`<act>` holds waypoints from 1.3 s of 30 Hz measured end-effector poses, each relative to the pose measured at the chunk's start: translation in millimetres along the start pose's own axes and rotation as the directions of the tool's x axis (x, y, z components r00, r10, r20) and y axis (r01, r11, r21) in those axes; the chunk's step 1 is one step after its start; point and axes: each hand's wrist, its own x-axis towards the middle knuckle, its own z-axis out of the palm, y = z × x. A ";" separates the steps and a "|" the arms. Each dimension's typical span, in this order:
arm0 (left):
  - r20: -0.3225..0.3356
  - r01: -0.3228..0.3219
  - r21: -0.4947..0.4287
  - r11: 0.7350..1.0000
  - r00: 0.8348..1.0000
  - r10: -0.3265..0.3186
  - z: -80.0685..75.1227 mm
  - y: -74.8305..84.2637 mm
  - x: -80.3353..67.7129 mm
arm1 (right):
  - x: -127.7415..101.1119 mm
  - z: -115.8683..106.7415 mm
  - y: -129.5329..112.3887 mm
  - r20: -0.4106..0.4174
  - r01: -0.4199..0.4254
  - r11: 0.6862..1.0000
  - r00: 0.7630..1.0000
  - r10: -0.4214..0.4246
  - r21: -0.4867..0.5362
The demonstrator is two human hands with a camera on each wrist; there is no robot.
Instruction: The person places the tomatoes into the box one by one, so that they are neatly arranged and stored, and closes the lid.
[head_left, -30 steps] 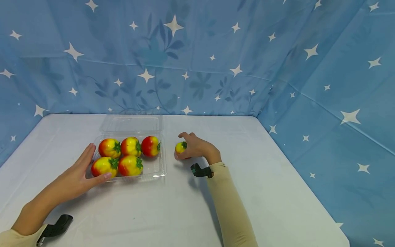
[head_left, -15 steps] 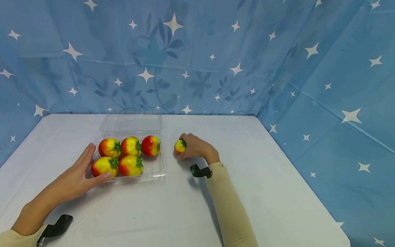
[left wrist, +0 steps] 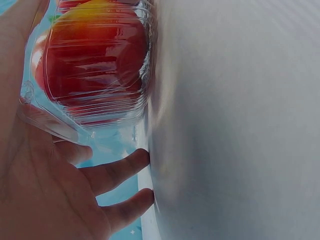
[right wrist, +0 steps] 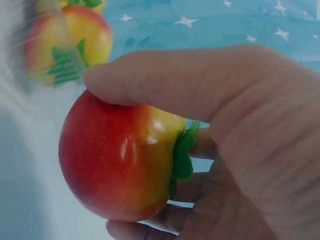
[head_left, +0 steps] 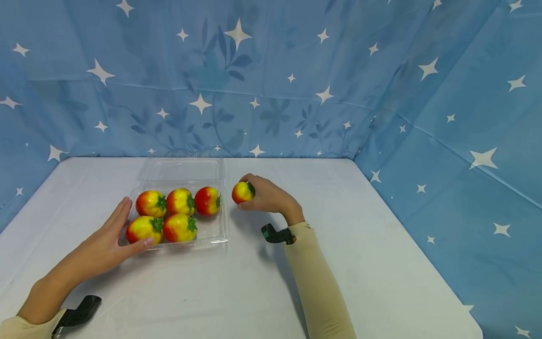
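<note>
The tomato in the right hand looks like moulded plastic, smooth and glossy with a bright highlight on its red skin and a stiff green plastic calyx. The container is thin clear plastic, ribbed and shiny, though the left wrist view is too blurred to be sure of its texture. The table has a matt, smooth white covering, and the backdrop is a creased blue sheet with a slight sheen, perhaps plastic.

Red-yellow tomato pinched in right hand, thumb on top.
</note>
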 end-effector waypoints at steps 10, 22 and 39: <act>-0.002 0.004 0.001 1.000 1.000 -0.004 -0.2 -1.1 0.5 | -4.9 -6.3 -15.2 -0.039 0.061 0.990 0.998 -0.057 0.126; -0.002 -0.002 -0.015 1.000 1.000 0.002 -1.3 -2.0 1.1 | -2.0 3.5 -39.6 0.043 0.152 0.957 0.985 -0.167 0.246; -0.038 0.002 -0.025 1.000 0.999 -0.003 1.7 0.8 -5.0 | -6.2 14.0 -56.4 0.127 0.129 0.982 0.981 -0.146 0.138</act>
